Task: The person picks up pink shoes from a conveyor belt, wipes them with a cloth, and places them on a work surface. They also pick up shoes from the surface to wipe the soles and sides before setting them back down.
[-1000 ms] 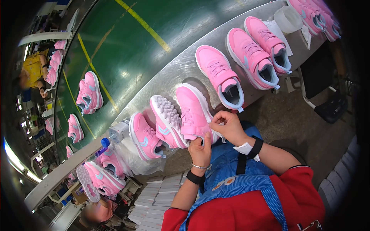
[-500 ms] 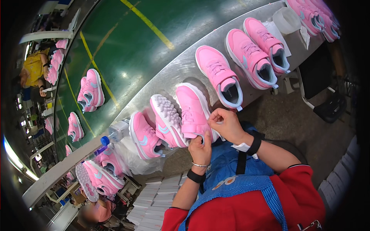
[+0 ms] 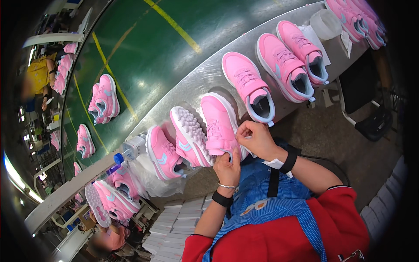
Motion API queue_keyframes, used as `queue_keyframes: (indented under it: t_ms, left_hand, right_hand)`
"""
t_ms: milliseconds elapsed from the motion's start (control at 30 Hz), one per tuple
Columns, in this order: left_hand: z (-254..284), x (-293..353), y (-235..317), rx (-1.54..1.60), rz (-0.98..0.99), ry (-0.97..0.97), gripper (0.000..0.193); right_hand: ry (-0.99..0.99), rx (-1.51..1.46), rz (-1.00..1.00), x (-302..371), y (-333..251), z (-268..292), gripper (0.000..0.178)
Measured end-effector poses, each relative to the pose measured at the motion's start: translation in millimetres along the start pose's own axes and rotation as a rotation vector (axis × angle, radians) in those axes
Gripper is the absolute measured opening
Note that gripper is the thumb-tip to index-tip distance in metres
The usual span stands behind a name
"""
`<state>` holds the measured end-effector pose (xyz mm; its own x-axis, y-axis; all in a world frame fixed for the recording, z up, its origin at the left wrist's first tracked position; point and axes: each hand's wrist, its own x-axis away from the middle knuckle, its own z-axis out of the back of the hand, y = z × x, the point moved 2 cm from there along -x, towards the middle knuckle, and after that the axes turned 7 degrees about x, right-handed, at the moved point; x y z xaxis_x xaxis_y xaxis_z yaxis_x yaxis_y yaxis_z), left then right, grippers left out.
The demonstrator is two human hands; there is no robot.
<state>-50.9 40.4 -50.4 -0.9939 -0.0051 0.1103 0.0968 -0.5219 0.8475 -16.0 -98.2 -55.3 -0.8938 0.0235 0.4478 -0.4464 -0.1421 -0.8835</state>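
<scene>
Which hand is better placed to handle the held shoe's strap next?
Probably the right hand: its fingers are beside the strap, while the left hand holds the pink shoe at its heel.

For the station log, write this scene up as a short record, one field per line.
Left hand: holding the heel end of a pink shoe
Right hand: fingers bent at that shoe's right side; grip unclear
Left of it: tilted shoe, studded sole showing
Right of it: three more pink shoes, toes pointing away
Surface: metal ledge beside a green surface with yellow lines
Far right: translucent round container
</scene>
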Motion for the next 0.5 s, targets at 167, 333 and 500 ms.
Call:
queue_keyframes:
  t_ms: [167, 333, 500]
  left_hand:
    - [0.8, 1.4, -3.2, -0.002, -0.012, 0.016, 0.039]
    - [-0.8, 0.2, 1.0, -0.008, 0.001, 0.002, 0.038]
    - [1.6, -0.7, -0.7, -0.055, -0.063, -0.001, 0.038]
  right_hand:
    - [-0.139, 0.079, -0.048, 4.7, 5.5, 6.4, 0.007]
    - [0.009, 0.094, 0.173, -5.2, -3.2, 4.8, 0.007]
    - [-0.117, 0.143, 0.076, -2.0, -5.7, 9.8, 0.008]
